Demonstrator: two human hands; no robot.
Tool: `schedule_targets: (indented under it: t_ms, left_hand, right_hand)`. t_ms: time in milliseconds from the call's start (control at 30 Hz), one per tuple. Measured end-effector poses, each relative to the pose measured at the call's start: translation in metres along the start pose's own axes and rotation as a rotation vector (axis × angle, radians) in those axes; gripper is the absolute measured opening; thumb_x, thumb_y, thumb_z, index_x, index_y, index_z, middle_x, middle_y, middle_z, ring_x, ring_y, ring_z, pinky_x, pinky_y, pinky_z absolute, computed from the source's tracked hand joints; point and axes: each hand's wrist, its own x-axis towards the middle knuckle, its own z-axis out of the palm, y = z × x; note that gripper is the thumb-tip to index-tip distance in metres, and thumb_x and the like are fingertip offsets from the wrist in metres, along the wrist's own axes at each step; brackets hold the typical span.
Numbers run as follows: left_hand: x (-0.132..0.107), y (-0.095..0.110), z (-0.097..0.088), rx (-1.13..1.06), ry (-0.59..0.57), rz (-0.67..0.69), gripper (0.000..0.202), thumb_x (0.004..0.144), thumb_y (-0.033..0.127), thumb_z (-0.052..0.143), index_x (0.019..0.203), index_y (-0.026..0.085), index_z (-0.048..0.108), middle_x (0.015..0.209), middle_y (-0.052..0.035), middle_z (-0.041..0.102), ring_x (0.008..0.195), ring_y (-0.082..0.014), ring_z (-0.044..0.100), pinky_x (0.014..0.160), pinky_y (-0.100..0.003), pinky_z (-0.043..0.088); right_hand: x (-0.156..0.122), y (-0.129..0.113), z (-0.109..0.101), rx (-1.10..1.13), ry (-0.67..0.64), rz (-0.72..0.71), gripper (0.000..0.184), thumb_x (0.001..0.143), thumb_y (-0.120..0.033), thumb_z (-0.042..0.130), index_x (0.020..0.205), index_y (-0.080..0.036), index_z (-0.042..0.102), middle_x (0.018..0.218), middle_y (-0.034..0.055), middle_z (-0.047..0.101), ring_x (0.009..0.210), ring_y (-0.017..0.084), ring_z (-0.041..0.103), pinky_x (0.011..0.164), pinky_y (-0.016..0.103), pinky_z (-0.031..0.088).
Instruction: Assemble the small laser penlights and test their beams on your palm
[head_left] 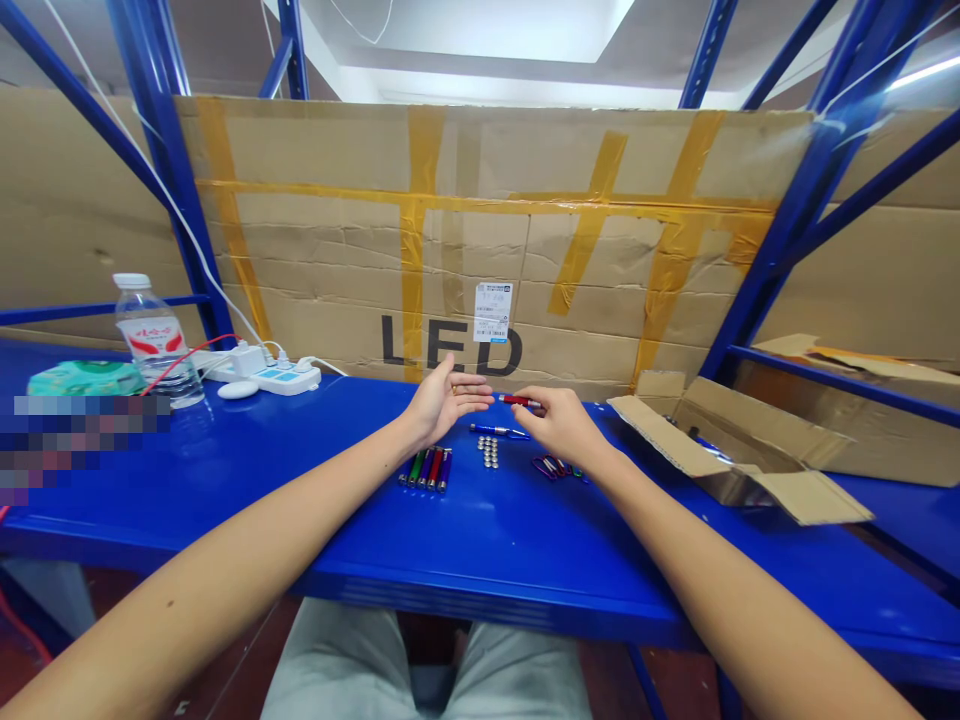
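Observation:
My right hand pinches a small red tube-shaped light and holds it above the blue table. My left hand is open, palm up, its fingers stretched toward the red light's tip. Below the hands lie a blue pen-like tube, a cluster of small silver button cells, a row of several coloured little tubes and a small heap of coloured clips.
An open cardboard box lies at the right. A taped cardboard sheet marked LED stands behind. At the left are a water bottle, a white power strip, a green tissue pack and blue rack posts.

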Motion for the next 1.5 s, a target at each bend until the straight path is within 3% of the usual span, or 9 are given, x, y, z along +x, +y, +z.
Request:
schedule_targets:
  t_ms: [200, 800, 900, 1000, 1133, 1267, 1500]
  left_hand:
    - [0.001, 0.000, -0.001, 0.008, 0.015, 0.024, 0.060, 0.097, 0.051, 0.029, 0.089, 0.003, 0.065, 0.084, -0.0213, 0.070, 0.078, -0.0253, 0.070, 0.078, -0.035, 0.054]
    - [0.005, -0.003, -0.004, 0.088, -0.033, 0.034, 0.063, 0.097, 0.055, 0.028, 0.088, 0.005, 0.066, 0.085, -0.0191, 0.071, 0.082, -0.0247, 0.070, 0.083, -0.038, 0.054]
    - [0.003, -0.005, -0.003, 0.240, -0.057, 0.087, 0.044, 0.094, 0.045, 0.046, 0.089, 0.007, 0.066, 0.085, -0.0159, 0.071, 0.080, -0.0218, 0.069, 0.083, -0.038, 0.053]
    - [0.000, -0.009, -0.002, 0.555, -0.147, 0.204, 0.018, 0.084, 0.025, 0.064, 0.092, 0.009, 0.067, 0.082, -0.0087, 0.071, 0.075, -0.0172, 0.067, 0.079, -0.034, 0.053]
    - [0.001, -0.015, -0.005, 0.834, -0.244, 0.348, 0.013, 0.078, 0.018, 0.065, 0.090, 0.012, 0.067, 0.082, -0.0046, 0.071, 0.075, -0.0145, 0.064, 0.073, -0.029, 0.049]
    - [0.010, -0.017, -0.015, 0.951, -0.141, 0.395, 0.009, 0.076, 0.016, 0.065, 0.084, 0.013, 0.067, 0.081, -0.0045, 0.070, 0.076, -0.0147, 0.063, 0.071, -0.027, 0.047]
    - [0.023, -0.017, -0.024, 1.115, -0.029, 0.471, 0.008, 0.076, 0.019, 0.065, 0.081, 0.015, 0.070, 0.085, -0.0053, 0.072, 0.081, -0.0172, 0.065, 0.076, -0.030, 0.047]
  right_hand:
    - [-0.001, 0.000, -0.001, -0.050, -0.052, -0.003, 0.025, 0.082, -0.024, 0.053, 0.087, -0.016, 0.076, 0.072, 0.0042, 0.072, 0.060, 0.015, 0.057, 0.058, 0.027, 0.039]
    - [0.000, 0.005, 0.001, 0.001, -0.029, 0.020, 0.025, 0.086, -0.028, 0.052, 0.091, -0.016, 0.073, 0.079, 0.0038, 0.073, 0.067, 0.016, 0.059, 0.061, 0.027, 0.040]
    - [0.001, 0.007, 0.003, 0.023, -0.059, 0.026, 0.025, 0.087, -0.029, 0.052, 0.094, -0.017, 0.072, 0.081, 0.0033, 0.072, 0.068, 0.016, 0.059, 0.062, 0.027, 0.040]
    - [0.001, 0.007, 0.007, 0.077, -0.131, 0.007, 0.025, 0.089, -0.030, 0.050, 0.097, -0.017, 0.070, 0.090, 0.0043, 0.073, 0.079, 0.018, 0.061, 0.070, 0.029, 0.042]
    - [0.001, 0.010, 0.014, 0.140, -0.214, 0.019, 0.023, 0.089, -0.029, 0.052, 0.103, -0.017, 0.065, 0.099, 0.0069, 0.070, 0.088, 0.019, 0.061, 0.077, 0.031, 0.044]
    - [0.004, 0.024, 0.018, 0.164, -0.197, 0.134, 0.038, 0.083, -0.025, 0.057, 0.119, -0.016, 0.051, 0.094, 0.0057, 0.065, 0.080, 0.018, 0.058, 0.074, 0.032, 0.045]
    - [0.013, 0.047, 0.018, 0.452, -0.164, 0.259, 0.009, 0.083, -0.023, 0.052, 0.091, -0.018, 0.052, 0.081, 0.0028, 0.063, 0.072, 0.015, 0.059, 0.068, 0.029, 0.046]
